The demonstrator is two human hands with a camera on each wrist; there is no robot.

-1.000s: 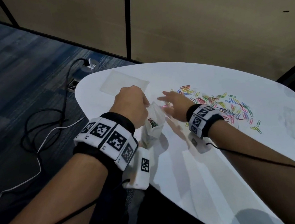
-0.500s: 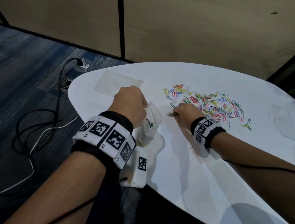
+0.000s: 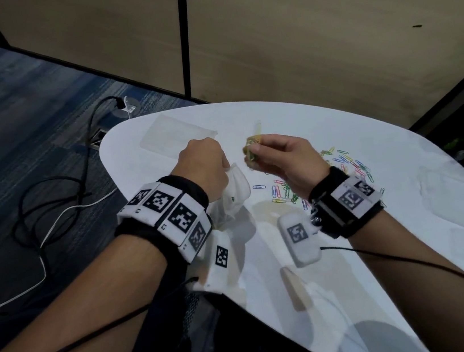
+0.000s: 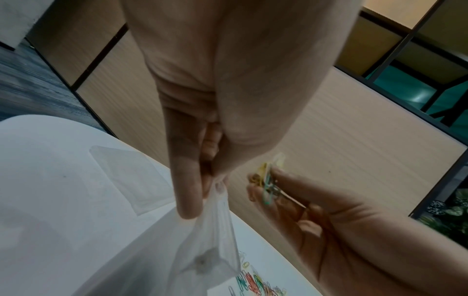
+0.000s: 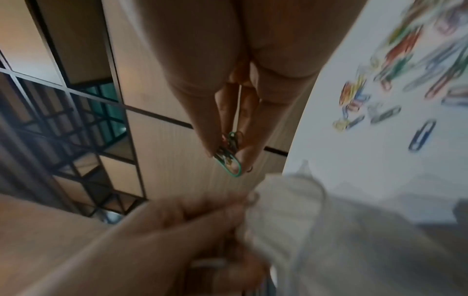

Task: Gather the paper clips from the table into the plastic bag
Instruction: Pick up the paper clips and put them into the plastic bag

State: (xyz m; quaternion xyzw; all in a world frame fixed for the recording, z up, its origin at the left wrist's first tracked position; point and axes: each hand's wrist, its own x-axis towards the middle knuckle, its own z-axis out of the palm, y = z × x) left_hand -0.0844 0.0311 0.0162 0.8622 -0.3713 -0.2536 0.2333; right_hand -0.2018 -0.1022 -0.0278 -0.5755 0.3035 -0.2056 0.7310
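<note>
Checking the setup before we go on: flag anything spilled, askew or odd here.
Nothing is damaged. The loose paper clips lie scattered across the white table, which is the job itself. The left hand holds the plastic bag; the right hand pinches a few clips.

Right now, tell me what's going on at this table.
A person is bagging paper clips. The left hand pinches the top of a plastic bag, holding it up. The right hand pinches a small bunch of clips beside the bag's mouth. Many coloured clips lie scattered on the white table.
</note>
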